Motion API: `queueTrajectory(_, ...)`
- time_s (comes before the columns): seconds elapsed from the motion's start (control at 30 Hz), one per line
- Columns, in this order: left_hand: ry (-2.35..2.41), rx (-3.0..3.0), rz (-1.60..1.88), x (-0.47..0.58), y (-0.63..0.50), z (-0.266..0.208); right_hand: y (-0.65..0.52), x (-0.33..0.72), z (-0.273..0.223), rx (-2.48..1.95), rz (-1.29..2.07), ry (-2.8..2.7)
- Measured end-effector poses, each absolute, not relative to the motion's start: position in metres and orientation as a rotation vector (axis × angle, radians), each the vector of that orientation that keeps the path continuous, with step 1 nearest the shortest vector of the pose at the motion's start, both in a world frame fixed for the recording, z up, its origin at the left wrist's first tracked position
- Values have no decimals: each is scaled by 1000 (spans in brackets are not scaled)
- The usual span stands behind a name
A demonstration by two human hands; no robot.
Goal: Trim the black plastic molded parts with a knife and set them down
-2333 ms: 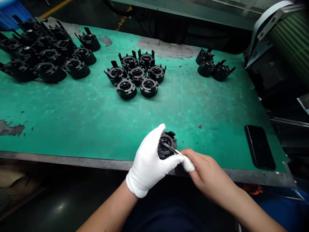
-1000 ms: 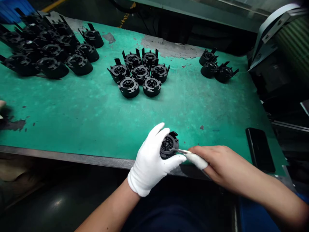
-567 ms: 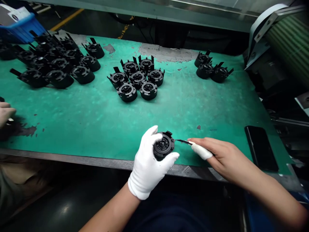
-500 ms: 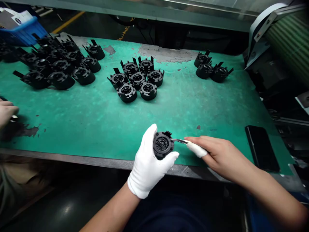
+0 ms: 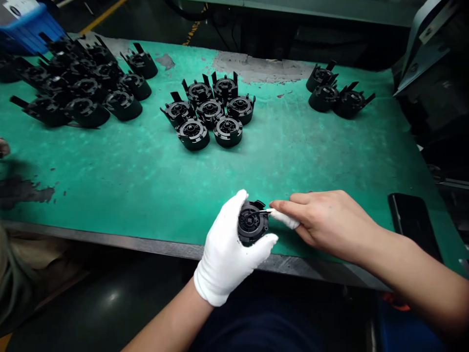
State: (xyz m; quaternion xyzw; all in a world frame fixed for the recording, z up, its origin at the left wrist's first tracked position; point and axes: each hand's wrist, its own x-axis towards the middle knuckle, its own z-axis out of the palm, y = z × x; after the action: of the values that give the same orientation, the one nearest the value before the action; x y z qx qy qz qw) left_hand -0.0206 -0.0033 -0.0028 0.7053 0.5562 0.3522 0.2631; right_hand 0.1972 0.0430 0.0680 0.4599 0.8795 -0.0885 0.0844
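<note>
In a white glove, my left hand (image 5: 230, 247) grips a round black plastic part (image 5: 252, 226) by its rim, above the front edge of the green table. The part's ribbed inner face is turned up toward me. My right hand (image 5: 318, 217), bare but for a white cover on the thumb, pinches a thin knife-like tool (image 5: 263, 212). The tool's tip reaches over the part's face near its upper middle; whether it touches cannot be made out.
Several similar black parts (image 5: 210, 111) stand mid-table, with a larger cluster (image 5: 84, 108) at left and a small group (image 5: 324, 95) at back right. A black phone (image 5: 414, 222) lies at right. A blue bin (image 5: 32, 29) sits far left; another person's hand (image 5: 3, 147) shows at the left edge.
My right hand has moved left, bringing the tool from the part's right rim further in over its face. The other person's hand has mostly left the view.
</note>
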Motion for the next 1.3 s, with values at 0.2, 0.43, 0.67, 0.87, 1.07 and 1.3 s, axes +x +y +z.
queueTrajectory(0.2, 1462, 1908, 968, -21, -3, -3, 28, 202, 66, 1438, -572, 2556)
queueTrajectory(0.43, 1461, 1888, 990, -21, -3, -2, -4, 201, 61, 1589, -892, 2445)
queueTrajectory(0.67, 1457, 1875, 1000, -21, -4, -4, -19, 187, 52, 1711, -868, 2398)
queueTrajectory(0.87, 1479, 1820, 981, -21, -3, 0, -22, 183, 53, 1692, -1107, 2442)
queueTrajectory(1.07, 1564, 1648, 980, -19, -13, 5, -33, 162, 39, 2119, -1656, 2404)
queueTrajectory(1.3, 1576, 1706, 750, -20, -81, 21, -13, 153, 23, 2396, -1647, 2374)
